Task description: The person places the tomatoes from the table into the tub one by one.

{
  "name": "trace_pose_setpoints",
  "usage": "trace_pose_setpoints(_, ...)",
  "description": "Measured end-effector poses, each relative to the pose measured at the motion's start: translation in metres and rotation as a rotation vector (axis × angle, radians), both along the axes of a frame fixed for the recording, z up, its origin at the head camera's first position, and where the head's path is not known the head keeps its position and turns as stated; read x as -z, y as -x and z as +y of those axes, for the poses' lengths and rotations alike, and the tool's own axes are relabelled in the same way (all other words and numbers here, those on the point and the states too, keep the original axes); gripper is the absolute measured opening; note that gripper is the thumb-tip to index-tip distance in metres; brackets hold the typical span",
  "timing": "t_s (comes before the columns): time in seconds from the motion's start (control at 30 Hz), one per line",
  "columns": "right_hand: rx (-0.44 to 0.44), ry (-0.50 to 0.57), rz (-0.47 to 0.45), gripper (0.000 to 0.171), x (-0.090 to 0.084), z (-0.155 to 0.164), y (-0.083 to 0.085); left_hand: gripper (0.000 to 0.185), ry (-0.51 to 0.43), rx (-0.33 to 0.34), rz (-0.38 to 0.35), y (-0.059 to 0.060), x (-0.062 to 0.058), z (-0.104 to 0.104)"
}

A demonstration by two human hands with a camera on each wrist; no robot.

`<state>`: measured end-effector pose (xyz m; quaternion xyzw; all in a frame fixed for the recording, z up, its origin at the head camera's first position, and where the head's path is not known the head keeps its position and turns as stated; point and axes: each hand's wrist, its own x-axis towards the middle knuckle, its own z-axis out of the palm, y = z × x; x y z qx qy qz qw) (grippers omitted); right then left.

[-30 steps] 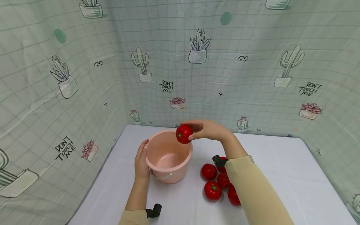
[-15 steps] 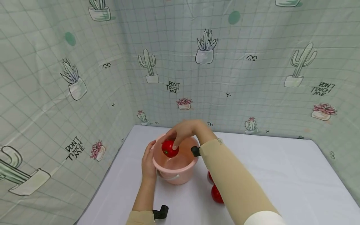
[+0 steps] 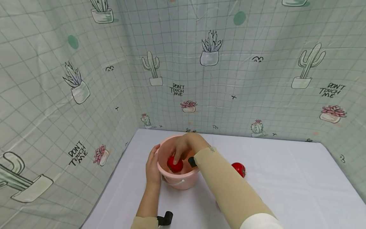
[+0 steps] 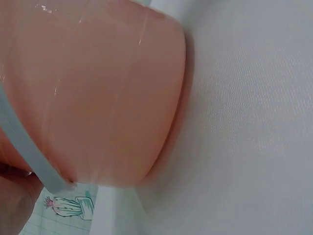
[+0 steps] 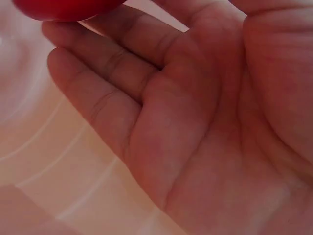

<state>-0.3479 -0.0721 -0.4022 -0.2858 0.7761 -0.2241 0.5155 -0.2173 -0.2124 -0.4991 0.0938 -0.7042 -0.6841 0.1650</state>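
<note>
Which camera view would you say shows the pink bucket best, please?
The head view: the pink bucket shows whole on the table. The left wrist view shows only its outer wall and white handle; the right wrist view only its inside.
</note>
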Motion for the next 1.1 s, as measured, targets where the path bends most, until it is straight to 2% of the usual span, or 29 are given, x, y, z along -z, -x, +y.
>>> trace_pose_setpoints(0.27, -0.01, -0.007, -0.033, 0.036, 0.001, 0.011, 0.0, 0.04, -0.01, 0.004, 0.018, 0.002, 0.0, 0.009)
trace_pose_setpoints(0.33, 0.011, -0.003, -0.03, 0.037, -0.002, 0.015, -0.001, 0.04, -0.011, 0.007, 0.014, 0.003, 0.0, 0.011)
trace_pose_setpoints(0.4, 0.023, 0.01, 0.014, 0.038, -0.009, 0.021, -0.004, 0.041, -0.008, 0.007, 0.018, 0.003, -0.001, 0.013)
trace_pose_setpoints(0.57, 0.005, 0.107, 0.191, 0.043, -0.034, 0.047, -0.009, 0.041, 0.011, 0.0, 0.048, 0.004, -0.004, 0.013)
trace_pose_setpoints(0.73, 0.016, 0.261, 0.244, 0.044, -0.05, 0.093, -0.015, 0.04, 0.022, -0.001, 0.026, 0.003, -0.006, 0.011)
trace_pose_setpoints(0.83, 0.062, 0.312, 0.339, 0.039, -0.048, 0.127, -0.025, 0.039, 0.017, -0.01, -0.005, 0.0, -0.005, 0.009)
trace_pose_setpoints(0.93, 0.16, 0.347, 0.442, 0.035, -0.04, 0.161, -0.04, 0.039, 0.006, -0.013, -0.006, -0.002, -0.003, 0.006)
trace_pose_setpoints(1.03, 0.284, 0.378, 0.485, 0.035, -0.025, 0.197, -0.059, 0.039, -0.002, -0.016, 0.0, -0.003, -0.003, 0.005)
trace_pose_setpoints(1.1, 0.358, 0.407, 0.479, 0.039, -0.012, 0.22, -0.073, 0.039, -0.007, -0.017, 0.003, -0.003, -0.003, 0.004)
